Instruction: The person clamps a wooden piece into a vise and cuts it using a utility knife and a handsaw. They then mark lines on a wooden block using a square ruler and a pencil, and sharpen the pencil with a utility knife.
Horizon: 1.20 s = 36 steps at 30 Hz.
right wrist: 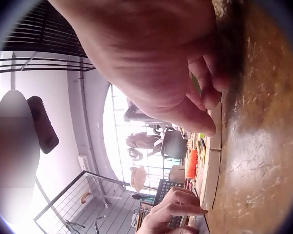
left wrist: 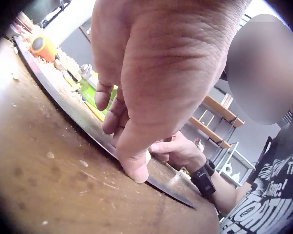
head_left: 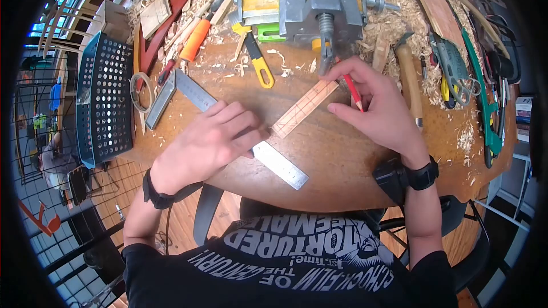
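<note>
My left hand lies over the steel blade of a try square, thumb on one edge and fingers across the other. The square's stock is at the blade's far left end. Right of that hand is a narrow wooden strip, marked with a grid of pencil lines. At the strip's far end, my right hand has its thumb and index finger curved around the wood. A red pencil is tucked among those fingers, its tip pointing back toward me. In the left wrist view, the thumb presses at the blade's edge.
A metal vise stands at the back among wood shavings. Near it lie a yellow utility knife and an orange-handled tool. At left are a tape roll and a perforated basket; a wooden handle lies at right.
</note>
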### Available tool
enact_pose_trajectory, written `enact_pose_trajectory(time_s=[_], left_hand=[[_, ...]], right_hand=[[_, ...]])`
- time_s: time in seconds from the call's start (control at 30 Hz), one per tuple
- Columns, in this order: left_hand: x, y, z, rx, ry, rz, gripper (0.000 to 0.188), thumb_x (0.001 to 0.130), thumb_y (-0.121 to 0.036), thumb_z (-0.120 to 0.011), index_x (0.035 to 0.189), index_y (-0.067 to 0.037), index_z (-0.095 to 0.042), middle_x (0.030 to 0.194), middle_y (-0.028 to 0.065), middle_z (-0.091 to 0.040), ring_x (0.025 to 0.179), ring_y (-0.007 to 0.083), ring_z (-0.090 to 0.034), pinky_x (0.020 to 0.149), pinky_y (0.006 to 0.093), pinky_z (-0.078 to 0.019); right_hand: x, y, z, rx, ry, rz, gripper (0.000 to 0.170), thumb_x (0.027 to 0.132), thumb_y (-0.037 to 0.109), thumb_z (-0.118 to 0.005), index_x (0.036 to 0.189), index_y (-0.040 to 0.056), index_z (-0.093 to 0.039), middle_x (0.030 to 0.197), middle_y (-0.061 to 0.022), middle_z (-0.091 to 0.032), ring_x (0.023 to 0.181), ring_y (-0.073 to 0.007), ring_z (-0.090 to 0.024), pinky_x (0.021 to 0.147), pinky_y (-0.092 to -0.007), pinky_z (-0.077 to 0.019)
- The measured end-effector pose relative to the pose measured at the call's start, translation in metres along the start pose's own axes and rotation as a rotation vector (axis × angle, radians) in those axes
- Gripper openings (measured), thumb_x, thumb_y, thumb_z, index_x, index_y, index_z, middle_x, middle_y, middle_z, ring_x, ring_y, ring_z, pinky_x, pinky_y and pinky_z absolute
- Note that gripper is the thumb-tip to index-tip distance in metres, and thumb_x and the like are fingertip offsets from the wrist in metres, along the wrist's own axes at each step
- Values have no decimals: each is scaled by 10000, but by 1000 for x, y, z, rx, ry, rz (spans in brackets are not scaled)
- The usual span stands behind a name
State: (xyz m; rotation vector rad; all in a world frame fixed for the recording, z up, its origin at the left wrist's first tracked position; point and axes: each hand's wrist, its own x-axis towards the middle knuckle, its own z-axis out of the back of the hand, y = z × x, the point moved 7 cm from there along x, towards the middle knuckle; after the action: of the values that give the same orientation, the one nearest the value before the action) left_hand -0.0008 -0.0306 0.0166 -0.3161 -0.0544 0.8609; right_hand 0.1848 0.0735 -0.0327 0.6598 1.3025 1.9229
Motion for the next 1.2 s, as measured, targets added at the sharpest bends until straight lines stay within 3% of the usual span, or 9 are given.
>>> enact_pose_trajectory(time_s=[0.07,0.17,0.3,0.37,0.47,0.7,0.77,1.03,1.2], left_hand=[[-3,-2,0,34,11,-8,387,698,-106,-763,1071,-55,-675,1020,81,-610,995,260,-577,876,385,-463],[-12,10,7,-135,-43,74,393,708,-133,-793,1074,-52,-673,1047,92,-611,1012,279,-587,892,391,-469],[-50,67,33,35,-352,585,455,755,-106,-806,1152,-10,-607,1106,160,-597,1063,340,-599,916,412,-483],[-71,83,33,204,-369,696,454,784,-81,-776,1189,-5,-584,1134,170,-591,1065,348,-597,914,412,-484],[-87,98,22,108,-285,808,438,816,-68,-737,1215,-2,-570,1142,180,-587,1067,362,-592,911,414,-484],[-88,114,23,163,-295,832,448,838,-82,-722,1248,-4,-561,1143,194,-590,1068,368,-592,914,410,-483],[-84,114,22,193,-295,753,455,840,-78,-718,1258,-3,-555,1137,195,-594,1074,369,-592,914,412,-483],[-90,124,26,191,-337,775,382,836,-29,-688,1190,12,-550,1103,193,-580,1056,368,-588,914,418,-477],[-94,131,23,221,-319,808,379,846,-25,-674,1194,13,-528,1086,203,-570,1023,386,-573,895,433,-470]], right_hand=[[0,1,-1,17,-11,2,292,798,110,-739,1064,115,-619,588,3,-437,505,-83,-445,511,-266,-340],[0,4,1,-56,-9,10,273,793,94,-736,1039,118,-620,561,4,-422,497,-91,-446,508,-267,-341],[-1,11,1,-118,25,-3,258,787,89,-737,1014,116,-618,554,-6,-427,500,-97,-461,509,-267,-352],[0,15,0,-144,49,-8,253,787,90,-737,1008,118,-617,551,-6,-429,502,-98,-469,511,-266,-358],[-1,16,-3,-158,74,-33,249,788,95,-739,1003,120,-616,549,-8,-432,505,-101,-474,513,-264,-364],[-2,11,-15,-96,140,-12,255,791,101,-745,1010,113,-615,642,2,-492,539,-78,-488,515,-253,-379],[-1,9,-17,-89,157,-31,254,792,98,-745,1011,113,-618,663,5,-505,552,-72,-494,521,-248,-386],[0,10,-18,-19,144,-6,271,775,61,-749,1019,109,-639,744,5,-607,576,-70,-514,550,-236,-417],[0,10,-19,-26,149,-5,266,777,59,-746,1016,106,-641,721,6,-587,576,-73,-507,549,-238,-411]])
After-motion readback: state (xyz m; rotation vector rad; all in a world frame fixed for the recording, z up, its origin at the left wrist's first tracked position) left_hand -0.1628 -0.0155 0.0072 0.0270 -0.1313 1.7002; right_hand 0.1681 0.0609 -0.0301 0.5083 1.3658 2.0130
